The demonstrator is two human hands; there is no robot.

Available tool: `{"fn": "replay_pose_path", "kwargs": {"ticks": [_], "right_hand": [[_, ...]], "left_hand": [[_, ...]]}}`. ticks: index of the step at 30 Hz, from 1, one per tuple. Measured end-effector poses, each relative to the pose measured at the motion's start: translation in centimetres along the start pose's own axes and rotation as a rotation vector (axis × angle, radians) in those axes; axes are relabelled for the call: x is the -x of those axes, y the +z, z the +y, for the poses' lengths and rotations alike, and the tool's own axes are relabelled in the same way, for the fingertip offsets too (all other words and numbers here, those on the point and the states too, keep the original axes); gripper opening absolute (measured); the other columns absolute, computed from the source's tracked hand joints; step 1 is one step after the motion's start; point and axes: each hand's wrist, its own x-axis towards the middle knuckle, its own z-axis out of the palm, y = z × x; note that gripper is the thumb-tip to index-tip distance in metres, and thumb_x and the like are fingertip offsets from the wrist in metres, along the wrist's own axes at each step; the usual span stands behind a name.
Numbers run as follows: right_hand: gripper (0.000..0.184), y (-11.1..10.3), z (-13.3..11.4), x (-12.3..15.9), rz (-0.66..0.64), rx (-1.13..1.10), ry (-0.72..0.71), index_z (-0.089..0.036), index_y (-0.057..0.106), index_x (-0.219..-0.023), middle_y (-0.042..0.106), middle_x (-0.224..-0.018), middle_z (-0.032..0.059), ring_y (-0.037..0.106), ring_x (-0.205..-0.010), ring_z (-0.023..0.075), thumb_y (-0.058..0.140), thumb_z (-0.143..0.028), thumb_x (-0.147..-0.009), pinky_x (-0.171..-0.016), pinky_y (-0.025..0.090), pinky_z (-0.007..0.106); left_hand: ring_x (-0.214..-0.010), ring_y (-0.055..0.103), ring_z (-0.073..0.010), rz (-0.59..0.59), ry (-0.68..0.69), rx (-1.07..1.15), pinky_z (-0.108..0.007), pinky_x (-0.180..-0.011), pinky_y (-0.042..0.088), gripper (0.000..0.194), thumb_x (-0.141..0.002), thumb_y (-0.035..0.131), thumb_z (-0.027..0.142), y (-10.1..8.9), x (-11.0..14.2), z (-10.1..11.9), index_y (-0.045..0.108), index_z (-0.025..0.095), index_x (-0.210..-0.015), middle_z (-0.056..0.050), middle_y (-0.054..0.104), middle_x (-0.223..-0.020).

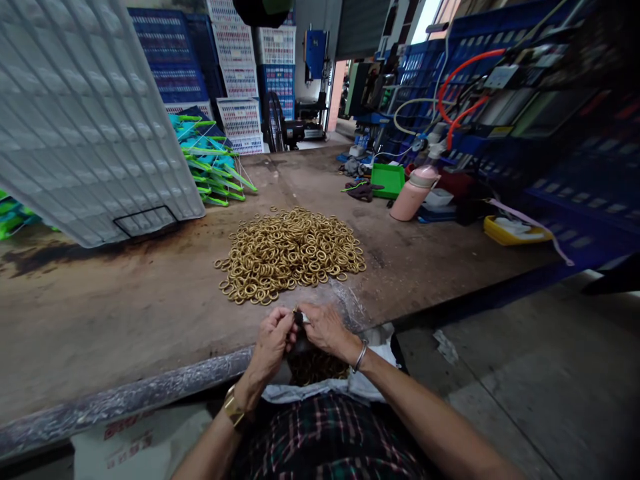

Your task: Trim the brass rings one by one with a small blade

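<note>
A large heap of brass-coloured rings (295, 253) lies on the brown worktable (425, 267), just beyond my hands. At the table's front edge, my left hand (274, 340) is closed, its thumb and fingertips pinched together. Close against it, my right hand (327, 330) is wrapped round a small object (299, 318) with a dark part and a whitish part. The fingers cover most of this object, and its kind cannot be made out. Whatever the left fingertips pinch is too small to name. Below both hands, an open white sack (373, 383) holds more rings (317, 370).
A tall translucent ribbed panel (95, 120) stands at left, near bright green and turquoise pieces (213, 160). A pink bottle (415, 193), a green tray (387, 180) and a yellow tray (517, 231) sit at right. Stacked crates (237, 110) and a fan (276, 123) are behind.
</note>
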Motion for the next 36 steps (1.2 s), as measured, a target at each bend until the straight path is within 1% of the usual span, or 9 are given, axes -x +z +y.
{"fn": "replay_pose_path", "kwargs": {"ticks": [7,13,19,22,25,29,32,34,36], "right_hand": [[0.024,-0.4,-0.8,-0.2,-0.036,0.056,0.042,-0.017,0.058,-0.088,0.063,-0.076,0.0044,0.051,-0.064,0.014,0.038,-0.012,-0.077,-0.057,0.028,0.025],[0.026,-0.1,-0.6,-0.2,-0.044,0.073,0.061,-0.017,0.058,-0.091,0.063,-0.077,0.0051,0.053,-0.064,0.0149,0.039,-0.011,-0.074,-0.058,0.028,0.025],[0.028,-0.3,-0.3,-0.5,-0.13,0.102,0.021,-0.016,0.057,-0.095,0.065,-0.076,0.0069,0.056,-0.065,0.0168,0.04,-0.013,-0.074,-0.058,0.03,0.025],[0.028,-0.4,-0.6,-0.6,-0.147,0.125,0.027,-0.016,0.057,-0.097,0.066,-0.077,0.0084,0.058,-0.067,0.0185,0.039,-0.013,-0.075,-0.058,0.032,0.026],[0.029,-0.4,-0.7,-0.9,-0.146,0.159,0.1,-0.015,0.057,-0.098,0.066,-0.079,0.0108,0.06,-0.069,0.0194,0.038,-0.012,-0.076,-0.059,0.033,0.026],[0.029,-0.8,0.1,-1.8,-0.092,0.176,0.205,-0.013,0.057,-0.099,0.066,-0.082,0.0127,0.06,-0.072,0.0193,0.041,-0.011,-0.074,-0.06,0.034,0.025],[0.022,-1.2,0.7,-2.4,-0.011,0.005,0.255,-0.013,0.059,-0.091,0.064,-0.075,0.009,0.057,-0.068,0.0156,0.043,-0.013,-0.076,-0.06,0.034,0.023],[0.018,-1.3,0.6,-2.4,0.026,-0.274,0.302,-0.014,0.058,-0.077,0.06,-0.066,0.004,0.052,-0.059,0.0114,0.04,-0.017,-0.079,-0.056,0.033,0.02],[0.025,-1.1,0.1,-2.0,-0.009,-0.569,0.349,-0.015,0.054,-0.065,0.052,-0.054,-0.001,0.043,-0.048,0.0082,0.038,-0.024,-0.082,-0.049,0.031,0.019]], "left_hand": [[-0.04,0.041,-0.0045,0.044,0.025,-0.079,-0.014,-0.035,0.026,0.029,-0.07,0.057,0.045,0.1,0.0,-0.3,0.048,0.018,-0.074,0.006,0.05,-0.056],[-0.038,0.041,-0.0046,0.076,0.058,-0.093,-0.014,-0.034,0.026,0.028,-0.07,0.056,0.045,0.2,-0.1,-0.6,0.047,0.018,-0.071,0.006,0.05,-0.055],[-0.04,0.041,-0.0049,0.068,0.099,-0.124,-0.015,-0.036,0.028,0.029,-0.071,0.055,0.046,0.2,0.1,-0.6,0.047,0.018,-0.07,0.006,0.05,-0.054],[-0.04,0.041,-0.0047,0.054,0.11,-0.131,-0.015,-0.037,0.028,0.03,-0.072,0.055,0.047,0.0,0.1,-0.7,0.047,0.018,-0.069,0.006,0.05,-0.053],[-0.039,0.041,-0.0044,0.035,0.09,-0.104,-0.015,-0.036,0.027,0.031,-0.073,0.056,0.047,-0.2,0.4,-0.7,0.046,0.018,-0.07,0.007,0.05,-0.053],[-0.041,0.042,-0.0039,-0.094,0.073,-0.055,-0.014,-0.038,0.028,0.028,-0.076,0.057,0.043,-0.2,1.3,-0.5,0.047,0.017,-0.071,0.006,0.05,-0.054],[-0.042,0.043,-0.004,-0.151,0.038,0.11,-0.014,-0.036,0.028,0.027,-0.074,0.059,0.041,-0.2,1.5,-0.1,0.047,0.018,-0.073,0.006,0.05,-0.056],[-0.042,0.043,-0.0039,-0.138,0.006,0.23,-0.014,-0.036,0.028,0.028,-0.072,0.063,0.04,-0.2,1.4,0.0,0.046,0.018,-0.075,0.007,0.05,-0.057],[-0.042,0.043,-0.0037,-0.13,-0.004,0.292,-0.013,-0.036,0.029,0.028,-0.071,0.065,0.038,-0.2,1.1,0.0,0.046,0.018,-0.076,0.006,0.051,-0.059]]}}
